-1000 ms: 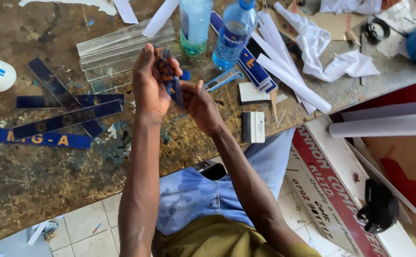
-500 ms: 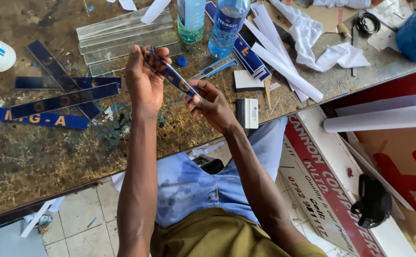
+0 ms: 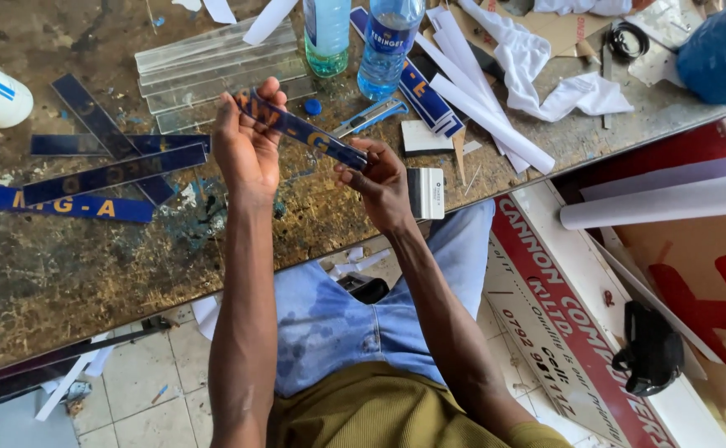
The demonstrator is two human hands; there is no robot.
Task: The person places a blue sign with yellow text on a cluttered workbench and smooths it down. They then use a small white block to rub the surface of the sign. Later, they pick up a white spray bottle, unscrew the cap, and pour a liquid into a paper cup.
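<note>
Both forearms reach forward, elbows bent. The left hand [image 3: 248,145] is raised, fingers curled; the right hand [image 3: 377,178] pinches, palm down.

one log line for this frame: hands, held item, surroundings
left hand: grips one end of blue strip | right hand: pinches other end | strip: held above workbench | nearby: two bottles, clear strips

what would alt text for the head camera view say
Seen from above, a seated person's left hand and right hand hold a dark blue strip by its ends over a worn workbench strewn with similar strips, two bottles and paper scraps.
</note>
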